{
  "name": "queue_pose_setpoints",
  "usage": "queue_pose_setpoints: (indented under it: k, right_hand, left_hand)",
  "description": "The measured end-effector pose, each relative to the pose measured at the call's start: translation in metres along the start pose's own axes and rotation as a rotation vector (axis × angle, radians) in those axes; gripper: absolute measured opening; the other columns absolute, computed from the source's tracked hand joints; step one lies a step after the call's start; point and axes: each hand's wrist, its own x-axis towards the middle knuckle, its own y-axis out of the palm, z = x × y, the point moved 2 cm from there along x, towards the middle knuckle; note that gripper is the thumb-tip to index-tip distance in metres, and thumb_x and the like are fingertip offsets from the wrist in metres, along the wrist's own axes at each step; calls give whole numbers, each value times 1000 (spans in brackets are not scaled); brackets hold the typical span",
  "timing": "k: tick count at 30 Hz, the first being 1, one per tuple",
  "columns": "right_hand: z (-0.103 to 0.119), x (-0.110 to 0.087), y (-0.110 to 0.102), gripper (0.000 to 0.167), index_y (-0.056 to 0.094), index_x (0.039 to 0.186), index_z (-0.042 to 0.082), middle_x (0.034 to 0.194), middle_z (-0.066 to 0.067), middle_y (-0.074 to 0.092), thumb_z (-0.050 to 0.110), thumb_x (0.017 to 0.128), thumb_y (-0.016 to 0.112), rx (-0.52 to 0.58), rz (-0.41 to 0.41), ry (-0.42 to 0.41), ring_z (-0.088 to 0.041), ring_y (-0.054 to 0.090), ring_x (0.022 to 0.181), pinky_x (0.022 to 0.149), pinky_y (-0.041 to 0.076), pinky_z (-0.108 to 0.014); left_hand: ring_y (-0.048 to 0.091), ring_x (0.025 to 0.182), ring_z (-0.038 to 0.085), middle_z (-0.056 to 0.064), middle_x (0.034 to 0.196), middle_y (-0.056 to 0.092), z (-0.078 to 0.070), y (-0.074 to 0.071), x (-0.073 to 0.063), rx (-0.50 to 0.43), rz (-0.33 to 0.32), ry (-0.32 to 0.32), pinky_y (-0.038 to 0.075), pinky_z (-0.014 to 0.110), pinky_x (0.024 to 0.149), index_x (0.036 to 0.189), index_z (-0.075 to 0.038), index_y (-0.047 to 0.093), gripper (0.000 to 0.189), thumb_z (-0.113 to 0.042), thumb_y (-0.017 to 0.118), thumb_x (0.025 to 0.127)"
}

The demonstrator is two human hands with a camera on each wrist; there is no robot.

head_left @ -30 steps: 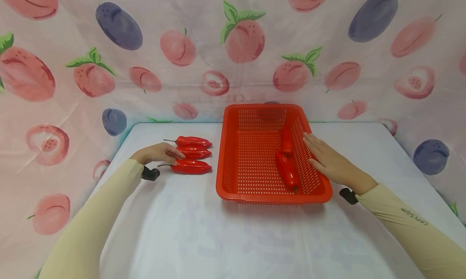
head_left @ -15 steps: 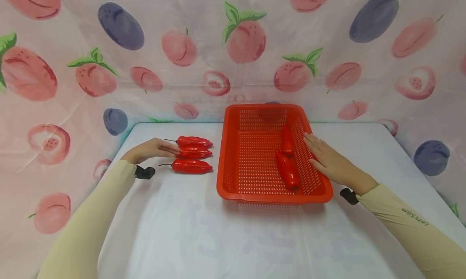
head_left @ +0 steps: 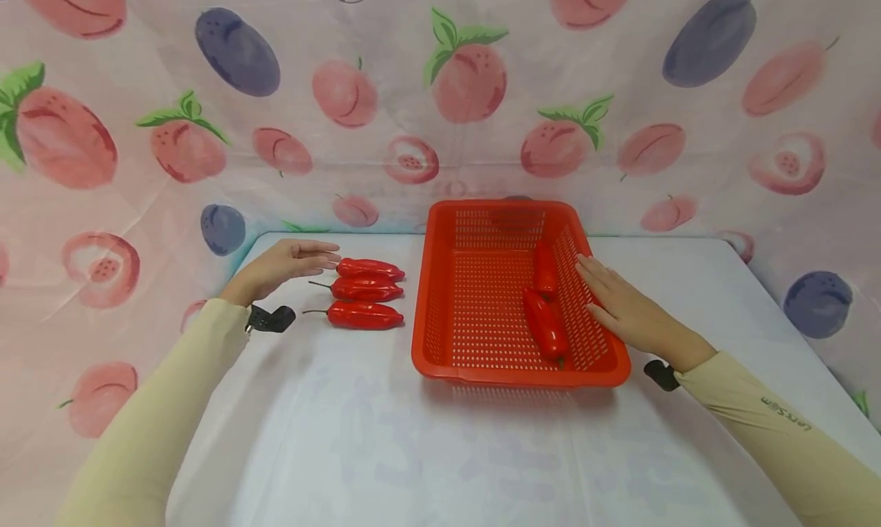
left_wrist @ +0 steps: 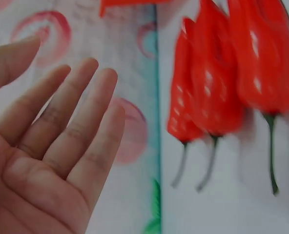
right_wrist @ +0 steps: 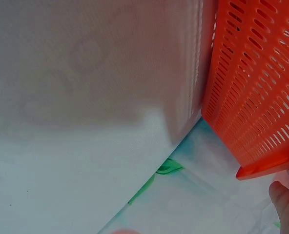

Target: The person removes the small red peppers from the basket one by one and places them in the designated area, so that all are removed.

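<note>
Three shiny red peppers lie side by side on the left of the white table: a far pepper (head_left: 372,268), a middle pepper (head_left: 368,288) and a near pepper (head_left: 365,315). Beside the far pepper's stem end is my left hand (head_left: 278,267), with fingers extended; in the left wrist view its palm (left_wrist: 47,161) holds nothing and is apart from the peppers. A red plastic basket (head_left: 516,376) stands right of them, with one pepper (head_left: 544,271) and another pepper (head_left: 546,328) along its right side. My right hand (head_left: 629,309) rests, fingers straight, on the basket's right rim.
White cloth covers the table (head_left: 385,450). Behind it hangs a fruit-print curtain (head_left: 468,152), close to the basket's far rim. A black wrist camera (head_left: 271,319) sits under the left wrist, and a second black camera (head_left: 661,375) under the right one.
My left hand has drawn away from the near pepper, passing over the middle one to the far one, and its fingers have straightened. The right hand, basket and peppers stay where they were.
</note>
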Motion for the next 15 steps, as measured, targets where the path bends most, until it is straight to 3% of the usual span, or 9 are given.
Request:
queue_pose_setpoints:
  k: [9, 15]
  right_hand:
    - [-1, 0, 1, 61, 19, 148, -2, 156, -20, 16, 20, 97, 45, 8, 7, 10, -36, 15, 144, 122, 7, -37]
    - [-1, 0, 0, 61, 20, 148, -2, 156, -20, 16, 20, 97, 45, -1, 6, 7, -36, 15, 144, 121, 2, -31]
  left_hand:
    - [49, 127, 32, 16, 136, 53, -47, 11, -2, 25, -31, 39, 36, 49, 109, 139, -7, 45, 51, -29, 55, 94]
    - [50, 125, 32, 16, 134, 55, -74, 24, 3, 49, -37, 52, 37, 52, 107, 140, -10, 44, 51, -28, 56, 94]
